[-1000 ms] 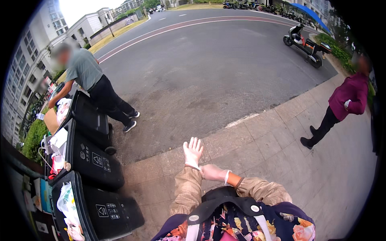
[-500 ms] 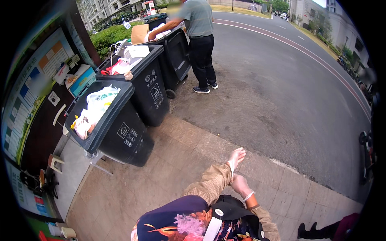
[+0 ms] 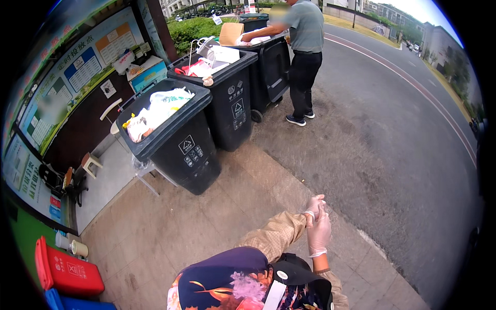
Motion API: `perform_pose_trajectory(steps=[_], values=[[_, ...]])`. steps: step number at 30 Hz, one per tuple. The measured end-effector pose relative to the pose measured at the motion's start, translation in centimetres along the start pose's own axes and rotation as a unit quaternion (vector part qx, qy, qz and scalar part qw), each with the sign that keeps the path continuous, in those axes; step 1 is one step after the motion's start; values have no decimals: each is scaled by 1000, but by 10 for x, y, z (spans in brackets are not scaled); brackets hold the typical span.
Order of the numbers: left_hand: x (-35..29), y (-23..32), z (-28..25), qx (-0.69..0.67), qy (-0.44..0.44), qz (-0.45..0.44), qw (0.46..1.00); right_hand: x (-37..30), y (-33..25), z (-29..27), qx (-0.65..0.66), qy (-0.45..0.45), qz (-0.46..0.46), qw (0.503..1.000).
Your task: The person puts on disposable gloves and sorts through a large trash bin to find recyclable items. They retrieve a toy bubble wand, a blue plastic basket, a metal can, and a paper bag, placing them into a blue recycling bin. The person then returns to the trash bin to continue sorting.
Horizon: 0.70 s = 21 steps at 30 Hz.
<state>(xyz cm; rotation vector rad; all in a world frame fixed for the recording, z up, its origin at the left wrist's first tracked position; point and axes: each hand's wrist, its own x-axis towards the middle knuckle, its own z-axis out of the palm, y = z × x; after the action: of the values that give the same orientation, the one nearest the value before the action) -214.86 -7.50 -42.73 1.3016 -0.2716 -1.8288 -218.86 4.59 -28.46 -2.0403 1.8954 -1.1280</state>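
Both hands are in front of my body, in thin clear gloves, over the paving by the road edge. My left hand (image 3: 313,204) reaches out of a tan checked sleeve (image 3: 276,235), its fingers extended and holding no object. Against its palm and wrist presses my right hand (image 3: 320,235), fingers pointing up and closed on the left hand's glove; its fingertips are partly hidden. The right glove's cuff (image 3: 318,253) ends at the bare wrist. Dark floral clothing (image 3: 222,276) covers my front.
Ahead left stand a near black wheeled bin (image 3: 178,165) holding bagged rubbish, another black bin (image 3: 227,103) with paper bags, and a third bin (image 3: 276,67). A person (image 3: 305,46) reaches into that one. A red bin (image 3: 70,271), a stool (image 3: 90,163) and notice boards (image 3: 77,77) line the left.
My view has turned left, bringing the red bin into sight. My right hand has moved up from the left cuff to the left palm. The person still reaches into the far bin.
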Motion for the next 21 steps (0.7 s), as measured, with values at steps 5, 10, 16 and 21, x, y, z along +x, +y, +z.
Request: perform_pose_trajectory(steps=[5, 10, 16, 21], values=[[23, -27, -40, 337, 91, 103, 931, -8, 35, 25, -23, -71, -120, 990], [-17, -17, -59, 571, 41, 59, 818, -18, 34, 23, 98, -183, 42, 977], [-43, -9, -73, 442, -163, 222, 854, -23, 5, 21, 313, -233, -41, 920], [-82, 60, -40, 321, -349, 114, 873, 6, -4, 34, 287, -206, -121, 928]])
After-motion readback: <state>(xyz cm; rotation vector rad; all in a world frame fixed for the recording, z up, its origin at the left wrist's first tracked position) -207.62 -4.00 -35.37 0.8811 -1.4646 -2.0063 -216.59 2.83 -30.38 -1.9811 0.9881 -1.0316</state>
